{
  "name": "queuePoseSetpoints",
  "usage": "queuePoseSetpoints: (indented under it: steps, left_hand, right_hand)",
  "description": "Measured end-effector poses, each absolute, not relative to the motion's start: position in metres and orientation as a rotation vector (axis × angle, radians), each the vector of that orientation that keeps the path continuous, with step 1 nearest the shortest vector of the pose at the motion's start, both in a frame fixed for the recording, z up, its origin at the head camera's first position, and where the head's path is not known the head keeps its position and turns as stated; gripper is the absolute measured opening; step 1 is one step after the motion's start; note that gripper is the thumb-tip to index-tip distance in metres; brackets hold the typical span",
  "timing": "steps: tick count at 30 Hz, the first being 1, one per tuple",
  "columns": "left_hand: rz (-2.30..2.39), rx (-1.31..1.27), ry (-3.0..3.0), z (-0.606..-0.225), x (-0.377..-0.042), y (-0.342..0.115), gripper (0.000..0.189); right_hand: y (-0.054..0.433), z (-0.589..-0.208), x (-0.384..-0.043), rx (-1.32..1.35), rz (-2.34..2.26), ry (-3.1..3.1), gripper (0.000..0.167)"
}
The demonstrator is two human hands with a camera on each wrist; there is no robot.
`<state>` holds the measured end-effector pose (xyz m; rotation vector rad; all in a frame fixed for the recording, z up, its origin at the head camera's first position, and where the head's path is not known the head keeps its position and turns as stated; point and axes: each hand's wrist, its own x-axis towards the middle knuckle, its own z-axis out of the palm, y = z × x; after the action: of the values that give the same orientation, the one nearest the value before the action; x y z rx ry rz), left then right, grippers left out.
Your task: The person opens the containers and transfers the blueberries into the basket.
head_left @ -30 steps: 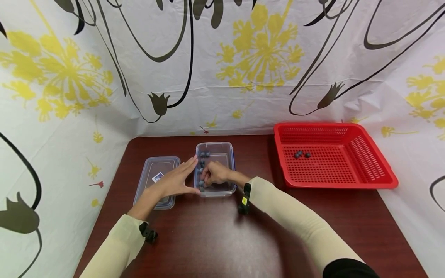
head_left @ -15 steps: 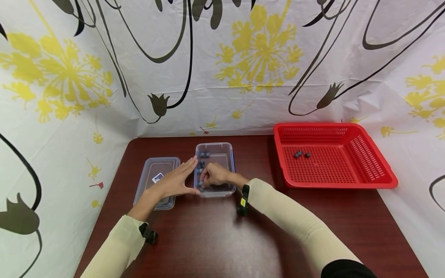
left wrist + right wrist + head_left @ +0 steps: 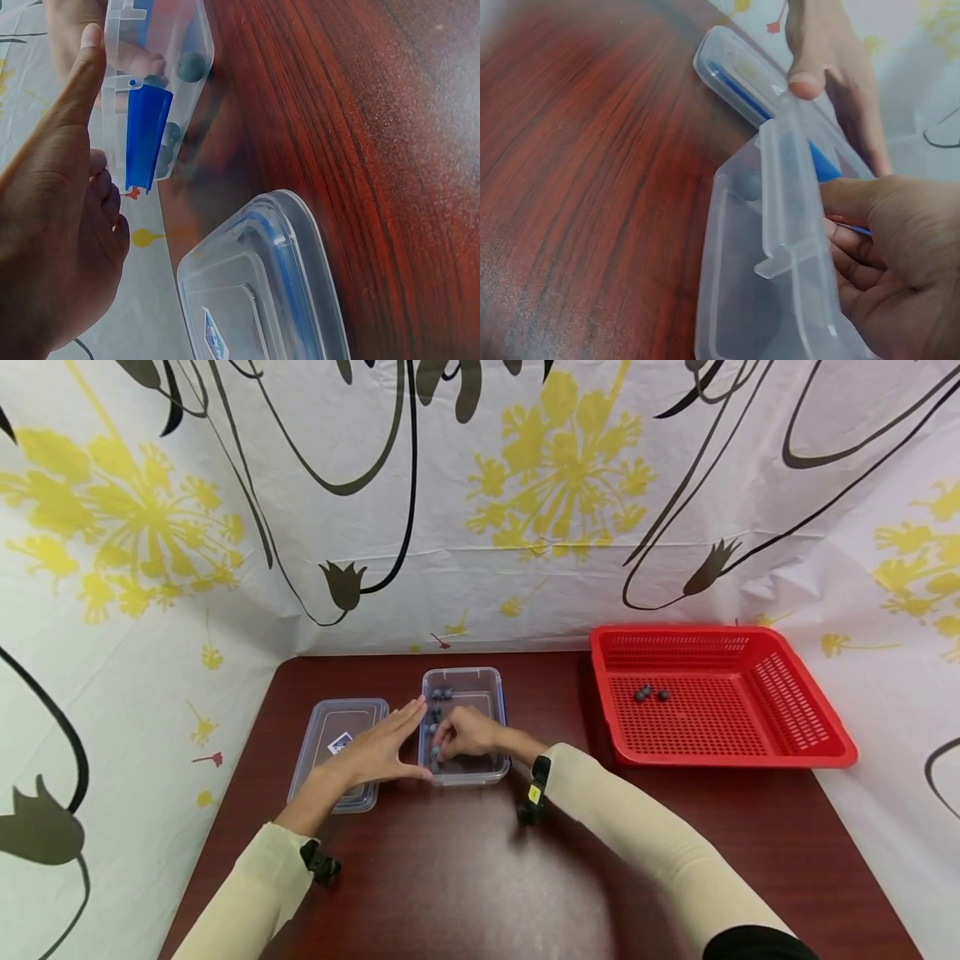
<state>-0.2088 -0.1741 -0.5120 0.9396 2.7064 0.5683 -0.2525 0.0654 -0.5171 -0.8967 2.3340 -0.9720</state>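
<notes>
A clear plastic box (image 3: pixel 468 767) stands on the table, with several small dark blue-grey balls (image 3: pixel 447 692) along its left side. My left hand (image 3: pixel 375 747) has its fingers straight and thumb spread, resting against the box's left wall. Inside the box, my right hand (image 3: pixel 468 732) has curled fingers low by the left wall. Its fingertips pinch at a dark ball (image 3: pixel 154 80), largely hidden by the fingers and the blue clip. Another ball (image 3: pixel 191 67) lies near the box's front corner in the left wrist view.
The clear lid (image 3: pixel 318 747), bearing a blue-and-white label, lies left of the box, partly under my left hand. At the right stands a red perforated basket (image 3: pixel 731 752) with several dark balls inside. A patterned white sheet (image 3: pixel 480 593) hangs behind the table.
My right hand shifts slightly within the box, its wrist swinging a little to the right. My left hand, the lid and the basket stay where they were.
</notes>
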Motion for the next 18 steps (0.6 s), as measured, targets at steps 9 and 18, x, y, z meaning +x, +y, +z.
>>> queuePoseSetpoints:
  steps: [9,18]
  left_hand:
    - [0.584,0.929,2.690,-0.510,-0.209,-0.174,0.124]
    - [0.563,0.924,2.695,-0.511,-0.209,-0.175,0.124]
  right_hand:
    - [0.084,-0.499,-0.251,-0.969,-1.130,2.254,0.015]
    - [0.104,-0.481,-0.243,-0.963,-1.206,2.267,0.020]
